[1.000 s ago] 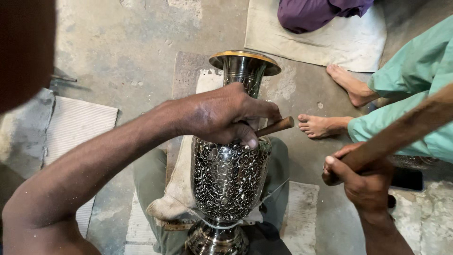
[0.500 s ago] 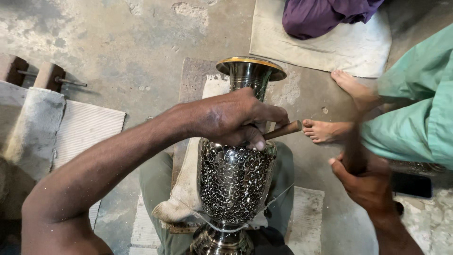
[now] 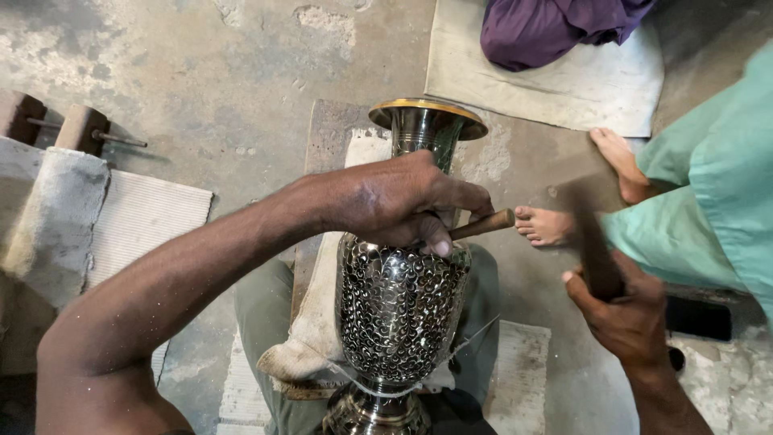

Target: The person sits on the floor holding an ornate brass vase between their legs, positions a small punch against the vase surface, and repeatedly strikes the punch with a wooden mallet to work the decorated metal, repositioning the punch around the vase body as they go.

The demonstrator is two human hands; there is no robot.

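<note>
A tall engraved metal vase (image 3: pixel 398 310) with a gold-rimmed mouth lies propped across my lap, its mouth pointing away from me. My left hand (image 3: pixel 394 205) rests on the vase's shoulder and is shut on a small wooden-handled chisel (image 3: pixel 481 225), whose handle sticks out to the right. My right hand (image 3: pixel 628 310) is to the right of the vase, shut on a dark wooden mallet (image 3: pixel 592 242) that is blurred and raised above the hand. The chisel's tip is hidden under my fingers.
Another person in green clothes sits at the right, bare feet (image 3: pixel 555 225) close to the vase. A purple cloth (image 3: pixel 555 28) lies on a grey mat (image 3: pixel 564 89) at the back. A padded block (image 3: pixel 48 209) and wooden pieces (image 3: pixel 80 125) are at the left. A dark phone (image 3: pixel 699 318) lies on the floor.
My right hand has swung the mallet from a long tilt toward the upper right to nearly upright near the chisel. The camera view shifted; my left hand stays on the vase.
</note>
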